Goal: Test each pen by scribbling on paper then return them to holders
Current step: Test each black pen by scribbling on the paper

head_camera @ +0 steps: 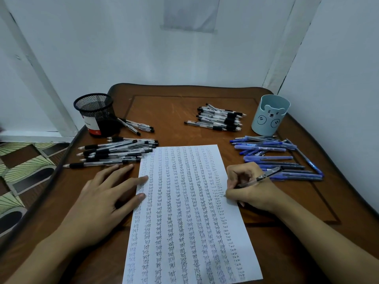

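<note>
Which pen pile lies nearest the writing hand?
The blue pile, right beside the right hand; the others are black-gripped and farther off.

Only the person's arms show: a left hand (102, 201) and a right hand (251, 193), each on a bare forearm that runs uncovered to the lower edge of the view. The left forearm (41, 259) and the right forearm (328, 236) are slim and smooth. The fingers (131, 181) are long and slender, with nails cut short – the left thumbnail (141, 197) is rounded. Knuckles stand out faintly on the back of the right hand.
</note>
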The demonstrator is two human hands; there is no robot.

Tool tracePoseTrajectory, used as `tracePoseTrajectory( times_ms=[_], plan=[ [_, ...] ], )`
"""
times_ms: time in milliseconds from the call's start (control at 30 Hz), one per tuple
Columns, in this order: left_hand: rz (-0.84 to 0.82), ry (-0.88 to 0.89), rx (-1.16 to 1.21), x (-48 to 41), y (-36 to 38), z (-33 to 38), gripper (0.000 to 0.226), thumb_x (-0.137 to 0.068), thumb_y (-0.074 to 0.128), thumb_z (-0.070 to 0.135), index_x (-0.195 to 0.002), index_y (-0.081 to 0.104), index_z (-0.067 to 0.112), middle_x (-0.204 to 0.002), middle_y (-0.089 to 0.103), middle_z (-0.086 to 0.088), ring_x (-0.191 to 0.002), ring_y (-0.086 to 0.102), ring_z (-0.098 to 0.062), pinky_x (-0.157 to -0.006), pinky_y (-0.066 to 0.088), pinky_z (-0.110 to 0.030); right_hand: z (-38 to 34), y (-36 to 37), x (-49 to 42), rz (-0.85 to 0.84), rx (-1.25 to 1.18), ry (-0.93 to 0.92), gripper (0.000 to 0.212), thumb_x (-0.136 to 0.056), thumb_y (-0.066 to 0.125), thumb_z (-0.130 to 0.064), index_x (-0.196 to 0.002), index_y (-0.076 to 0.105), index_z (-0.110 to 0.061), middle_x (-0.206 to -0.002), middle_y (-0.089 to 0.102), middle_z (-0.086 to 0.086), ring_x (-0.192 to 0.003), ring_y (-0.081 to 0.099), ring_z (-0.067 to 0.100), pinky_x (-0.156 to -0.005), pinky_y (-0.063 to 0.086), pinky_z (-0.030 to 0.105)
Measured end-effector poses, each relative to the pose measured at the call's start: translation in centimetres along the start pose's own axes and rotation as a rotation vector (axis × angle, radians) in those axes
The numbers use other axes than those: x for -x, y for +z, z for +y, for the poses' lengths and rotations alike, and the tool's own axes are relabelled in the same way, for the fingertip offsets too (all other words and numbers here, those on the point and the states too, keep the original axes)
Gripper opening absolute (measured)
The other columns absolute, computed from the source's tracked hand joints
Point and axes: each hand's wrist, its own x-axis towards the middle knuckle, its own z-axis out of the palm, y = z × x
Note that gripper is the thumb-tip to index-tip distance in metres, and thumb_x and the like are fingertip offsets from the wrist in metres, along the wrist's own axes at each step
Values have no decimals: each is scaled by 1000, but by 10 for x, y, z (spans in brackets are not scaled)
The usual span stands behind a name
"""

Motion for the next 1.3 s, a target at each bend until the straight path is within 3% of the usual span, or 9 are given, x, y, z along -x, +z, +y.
tracePoseTrajectory(
  times_ms=[133, 233, 367, 533, 733, 800, 967, 1100, 1300],
  plan=[
    [-10, -5, -6, 0, -1, 0, 62, -83, 11, 90, -137, 33, 71, -161, 12, 31, -152, 2, -2, -118, 21, -43, -1, -2, 0, 67, -125, 41, 39, -87, 71, 4, -56, 52, -11, -62, 55, 19, -49, 47, 27, -38, 34, 24],
    [-15, -13, 0, 0, -1, 0, 63, -82, 10, 90, -137, 33, 71, -159, 9, 35, -151, 0, 0, -118, 21, -43, -3, -2, -3, 164, -339, 145, 50, -94, 60, -38, -57, 47, -7, -56, 47, 14, -49, 42, 24, -44, 31, 26],
    [-10, -25, 10, 0, -1, 0, 67, -80, 9, 93, -140, 29, 68, -156, 7, 40, -146, -4, 9, -118, 19, -38, -7, 0, -1, 257, -368, 144, 58, -89, 52, -67, -81, 45, -10, -49, 34, 7, -40, 32, 18, -41, 31, 25],
    [-20, -40, 18, 1, -4, 4, 66, -77, 4, 95, -135, 26, 71, -155, 2, 41, -143, -9, 12, -121, 17, -38, -10, 0, 3, 334, -367, 79, 45, -101, 42, -52, -98, 50, -8, -48, 31, 7, -39, 25, 18, -40, 25, 28],
    [-16, -49, 18, 0, -4, 4, 68, -75, 4, 95, -135, 26, 72, -153, 1, 42, -142, -10, 12, -121, 17, -39, -36, -11, -6, 384, -203, -30, 37, -91, 57, -44, -100, 58, -8, -53, 49, 6, -56, 55, 24, -60, 49, 32],
    [-14, -48, 20, 0, -5, 4, 73, -74, 4, 96, -138, 28, 70, -153, 1, 43, -144, -7, 10, -121, 18, -39, -45, -20, -17, 369, -165, -44, 35, -90, 61, -42, -102, 58, -9, -56, 49, 3, -54, 52, 22, -53, 45, 31],
    [-3, -46, 30, -1, -7, 5, 72, -74, 7, 97, -135, 33, 70, -151, 7, 45, -146, -1, 8, -119, 20, -37, -51, -40, -81, 392, 482, -35, 23, -98, 57, -45, -103, 63, -23, -77, 61, -1, -61, 55, 13, -46, 41, 18],
    [-9, -42, 27, -3, -8, 4, 73, -73, 7, 99, -136, 31, 71, -149, 5, 47, -145, -2, 9, -120, 19, -37, -29, -46, -134, 313, 915, -39, 35, -105, 52, -34, -137, 57, -19, -125, 62, 7, -109, 60, 23, -84, 46, 31],
    [7, -25, 48, -2, -6, -1, 68, -78, 14, 97, -137, 33, 70, -153, 11, 45, -146, -1, 9, -119, 21, -38, -14, -34, -171, 213, 1198, -115, 53, -103, 53, -40, -151, 43, -19, -140, 48, 10, -128, 45, 27, -104, 42, 42]
  ],
)
